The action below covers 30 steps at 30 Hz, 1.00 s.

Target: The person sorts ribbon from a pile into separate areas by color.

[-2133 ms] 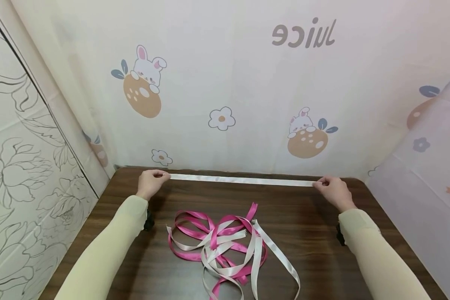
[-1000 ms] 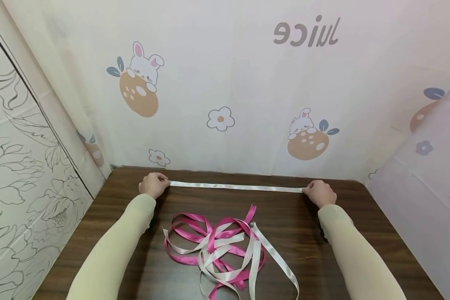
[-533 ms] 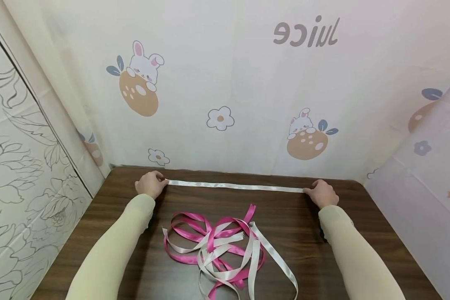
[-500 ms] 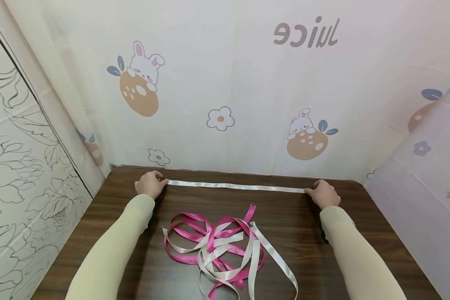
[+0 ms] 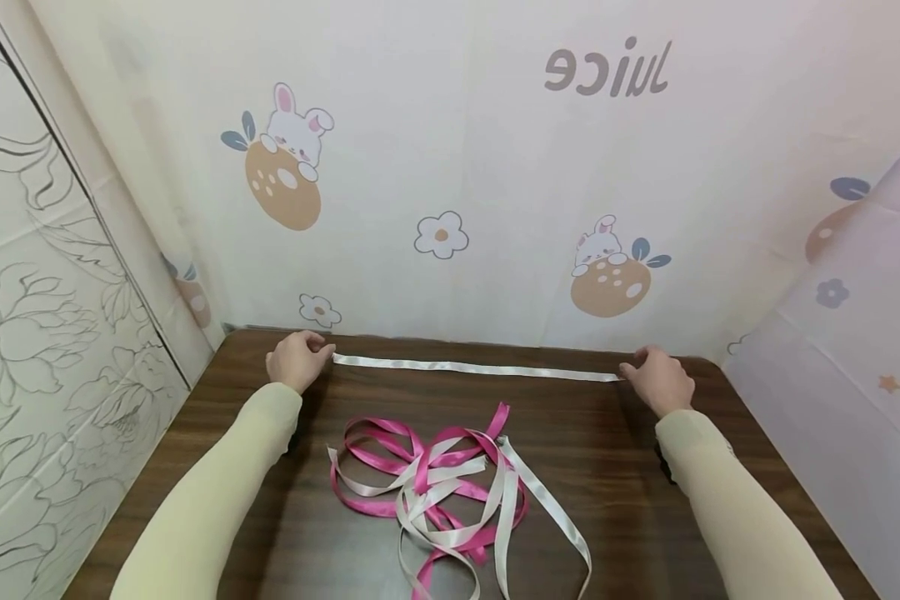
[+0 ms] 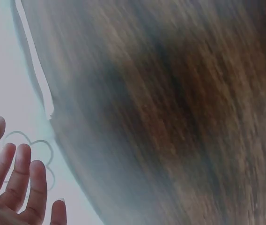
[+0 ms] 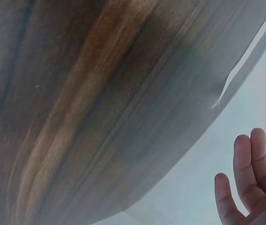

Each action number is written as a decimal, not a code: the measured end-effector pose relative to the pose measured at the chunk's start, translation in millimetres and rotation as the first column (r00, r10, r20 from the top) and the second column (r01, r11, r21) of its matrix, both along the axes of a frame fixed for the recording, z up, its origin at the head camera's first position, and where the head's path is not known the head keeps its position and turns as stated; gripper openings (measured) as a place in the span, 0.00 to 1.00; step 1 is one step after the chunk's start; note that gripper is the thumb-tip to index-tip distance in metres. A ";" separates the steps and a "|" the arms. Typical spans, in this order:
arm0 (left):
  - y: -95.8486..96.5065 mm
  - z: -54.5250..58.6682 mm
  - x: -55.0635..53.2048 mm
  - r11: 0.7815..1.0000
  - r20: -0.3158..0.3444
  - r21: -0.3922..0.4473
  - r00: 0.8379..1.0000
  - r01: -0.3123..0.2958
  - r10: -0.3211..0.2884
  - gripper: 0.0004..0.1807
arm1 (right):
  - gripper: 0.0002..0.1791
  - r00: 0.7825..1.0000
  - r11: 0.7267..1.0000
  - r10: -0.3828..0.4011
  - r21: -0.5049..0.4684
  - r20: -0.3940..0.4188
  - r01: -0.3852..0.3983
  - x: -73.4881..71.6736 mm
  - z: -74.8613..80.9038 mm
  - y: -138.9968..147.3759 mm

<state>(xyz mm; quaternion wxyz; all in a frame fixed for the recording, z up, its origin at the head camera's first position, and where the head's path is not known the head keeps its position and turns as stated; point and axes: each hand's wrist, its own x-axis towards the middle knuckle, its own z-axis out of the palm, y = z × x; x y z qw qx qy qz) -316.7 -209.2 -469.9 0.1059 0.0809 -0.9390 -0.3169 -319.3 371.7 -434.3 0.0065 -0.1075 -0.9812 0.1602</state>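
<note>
A white satin ribbon (image 5: 450, 366) lies stretched almost straight along the back of the brown wooden table. My left hand (image 5: 296, 361) is beside its left end, with fingers spread in the left wrist view and a gap between them and the ribbon (image 6: 36, 70). At the opposite end my right hand (image 5: 662, 382) hovers likewise. The right wrist view shows that hand (image 7: 257, 187) with fingers parted, apart from the ribbon's frayed tip (image 7: 217, 101). Neither hand holds anything.
In the middle of the table (image 5: 592, 433) lies a tangled heap of pink ribbon (image 5: 422, 475) and white ribbon (image 5: 551, 504). A printed curtain (image 5: 450, 167) hangs behind the back edge, and patterned cloth (image 5: 37, 350) borders the left side.
The white ribbon was held taut above the table, then lowered onto it near the back edge. Both hands have now let go of its ends, and the right has drawn slightly outward.
</note>
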 end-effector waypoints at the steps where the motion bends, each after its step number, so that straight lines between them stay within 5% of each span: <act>1: 1.0 1.4 0.9 1.000 -0.003 0.003 1.000 0.011 -0.011 0.17 | 0.30 1.000 1.000 0.006 0.004 0.000 -0.006 1.7 1.1 -0.7; 16: 24.7 12.7 25.5 0.985 -0.080 0.015 0.982 0.171 -0.170 0.16 | 0.25 0.971 0.976 0.213 0.055 -0.111 -0.208 34.9 -2.5 -19.1; 22: 48.0 29.7 38.7 0.967 -0.148 -0.017 0.956 0.255 -0.254 0.14 | 0.22 0.945 0.957 0.289 0.067 -0.150 -0.282 52.6 7.5 -36.5; 30: 79.4 48.7 62.9 0.928 -0.216 -0.037 0.904 0.370 -0.369 0.11 | 0.16 0.882 0.910 0.412 0.055 -0.227 -0.411 77.8 16.8 -73.6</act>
